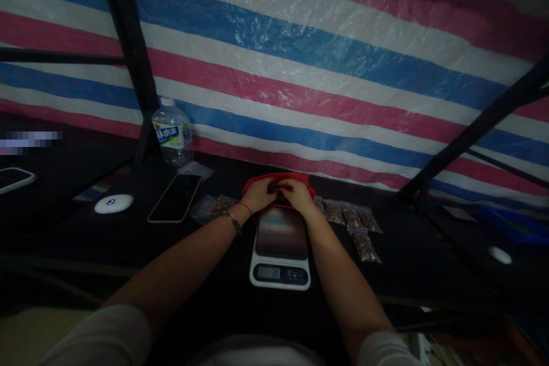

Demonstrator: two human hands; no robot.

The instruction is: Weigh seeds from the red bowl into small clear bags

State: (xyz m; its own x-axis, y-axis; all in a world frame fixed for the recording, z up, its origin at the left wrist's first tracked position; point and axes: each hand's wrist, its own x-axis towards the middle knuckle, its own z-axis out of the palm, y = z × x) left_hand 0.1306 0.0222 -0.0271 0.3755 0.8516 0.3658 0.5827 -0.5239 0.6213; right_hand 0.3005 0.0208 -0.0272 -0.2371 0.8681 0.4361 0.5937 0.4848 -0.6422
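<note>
Both my hands are over a red bag (291,175) lying at the back edge of a kitchen scale. My left hand (258,194) has its fingers curled in at the bag's opening, close to some small dark brown pieces. My right hand (297,193) meets it there, fingertips drawn together; what exactly lies between the fingers is too dark to make out. Below the wrists sits the white scale (282,279) with a shiny metal plate (282,237) and a lit display. Left of the bag, a clear bag (222,205) holds brown bits.
Several small filled zip bags (351,217) lie to the right, one filled bag (363,245) nearer me. On the left are a phone (175,199), a white oval device (114,203) and a large plastic bottle (174,134). Striped sheeting (300,68) and dark posts (128,28) stand behind.
</note>
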